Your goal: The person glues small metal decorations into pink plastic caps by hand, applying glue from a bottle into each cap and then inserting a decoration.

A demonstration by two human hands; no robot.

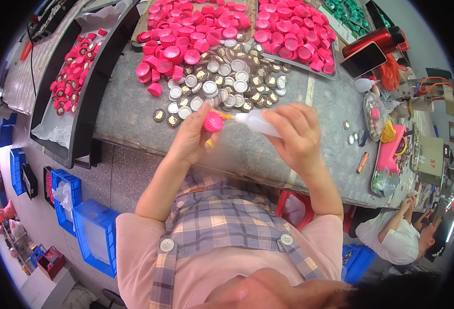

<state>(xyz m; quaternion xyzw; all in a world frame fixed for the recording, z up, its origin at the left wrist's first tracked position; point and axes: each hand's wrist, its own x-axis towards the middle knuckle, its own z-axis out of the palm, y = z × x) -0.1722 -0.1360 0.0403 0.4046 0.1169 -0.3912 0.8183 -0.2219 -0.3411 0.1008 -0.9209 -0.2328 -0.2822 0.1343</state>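
Note:
Between the fingers of my left hand [189, 135] is a small pink fluted cup [213, 122], held just above the table's near edge. My right hand [300, 135] is closed around a white squeeze bottle [259, 122], tipped sideways. The bottle's thin orange nozzle [228, 116] points left and meets the cup's rim; whether it touches cannot be told. A yellow band [209, 143] wraps one left fingertip. Just beyond my hands lie many loose round caps, some showing silver [210, 88] and some dark brown with a pale design [258, 81].
Heaps of pink fluted cups [171, 52] cover the table's far side, some on a metal tray [309, 69]. At left stands a black tray [99, 72] with pink pieces. A phone [363, 59] leans at right. Blue crates [97, 234] sit on the floor; another person [392, 232] works at lower right.

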